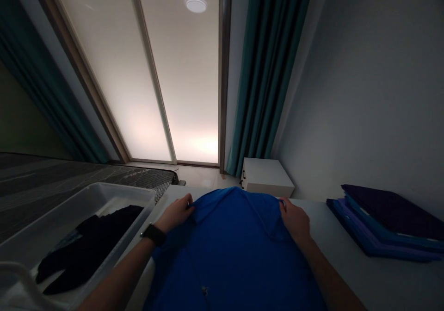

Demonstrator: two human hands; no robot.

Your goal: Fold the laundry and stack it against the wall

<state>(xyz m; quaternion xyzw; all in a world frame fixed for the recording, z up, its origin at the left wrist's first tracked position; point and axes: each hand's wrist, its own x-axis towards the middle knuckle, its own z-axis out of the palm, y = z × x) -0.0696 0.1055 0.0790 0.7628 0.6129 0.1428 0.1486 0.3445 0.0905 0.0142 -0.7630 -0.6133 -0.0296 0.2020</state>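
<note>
A bright blue shirt (239,246) lies spread across the white table in front of me, its far edge slightly raised in the middle. My left hand (177,213), with a dark watch (153,234) on the wrist, pinches the shirt's far left corner. At the far right corner, my right hand (294,218) grips the cloth between thumb and fingers. A small mark shows on the fabric low in the view. The shirt's near end runs out of the frame.
To the left stands a clear plastic bin (138,227) with dark clothes (93,241) inside. A stack of folded clothes (388,223) in blue and purple sits on the table (342,267) at right. Beyond the table are a white cabinet (267,174) and a teal curtain (267,79).
</note>
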